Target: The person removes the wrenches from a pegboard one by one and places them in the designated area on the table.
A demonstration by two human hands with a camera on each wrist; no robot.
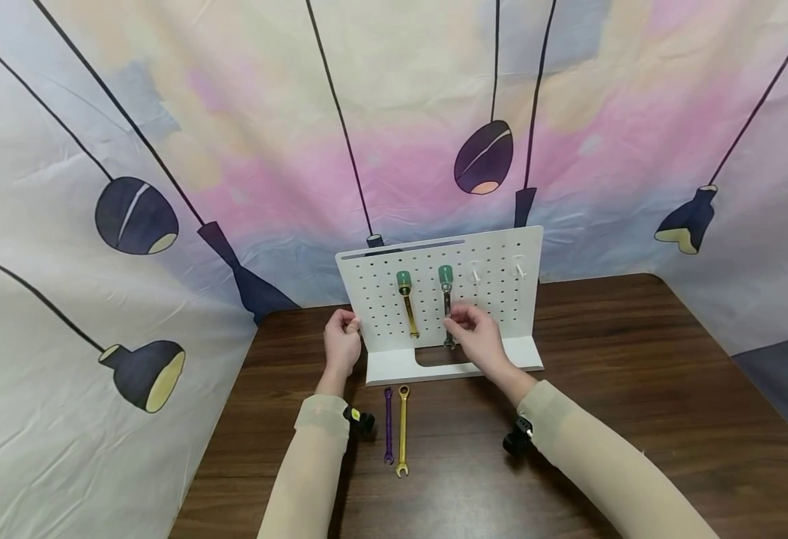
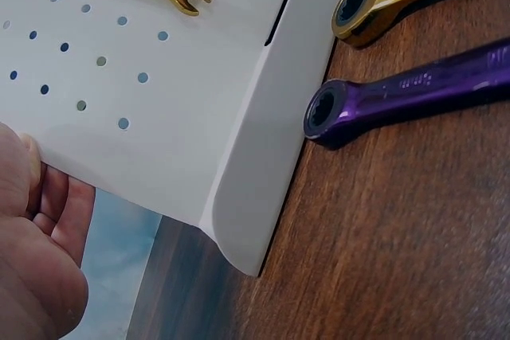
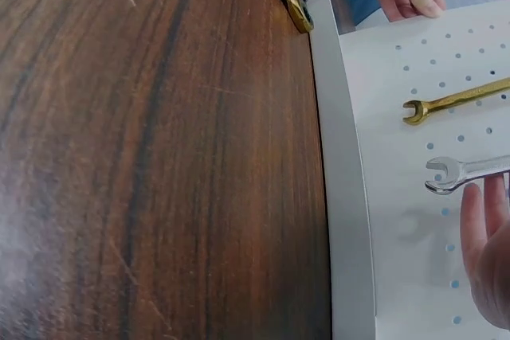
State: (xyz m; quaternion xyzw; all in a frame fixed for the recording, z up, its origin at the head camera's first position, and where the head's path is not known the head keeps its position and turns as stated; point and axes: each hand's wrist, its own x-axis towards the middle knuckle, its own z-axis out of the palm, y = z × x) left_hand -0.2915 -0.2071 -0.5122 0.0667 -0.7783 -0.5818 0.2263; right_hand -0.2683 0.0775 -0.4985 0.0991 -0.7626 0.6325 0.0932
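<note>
A white pegboard (image 1: 374, 296) stands upright on its base. My left hand (image 1: 342, 342) pinches its left edge between thumb and fingers. With my right hand (image 1: 482, 340) I hold a silver combination wrench (image 3: 470, 170) by its lower shank; its upper end is at a green-capped peg (image 1: 445, 274). To its left, a gold wrench (image 1: 409, 311) hangs from another green-capped peg (image 1: 404, 278). On the table before the base lie a purple ratcheting wrench (image 1: 389, 425) and a second gold ratcheting wrench (image 1: 404, 430), side by side. My right thumb is out of sight in the right wrist view.
Two clear pegs stick out at the board's upper right, one of them a clear hook (image 1: 518, 267). The board's base has a cutout under the silver wrench. Beneath is a dark wooden table (image 1: 610, 389), with a lamp-patterned cloth (image 1: 266, 150) hanging behind it.
</note>
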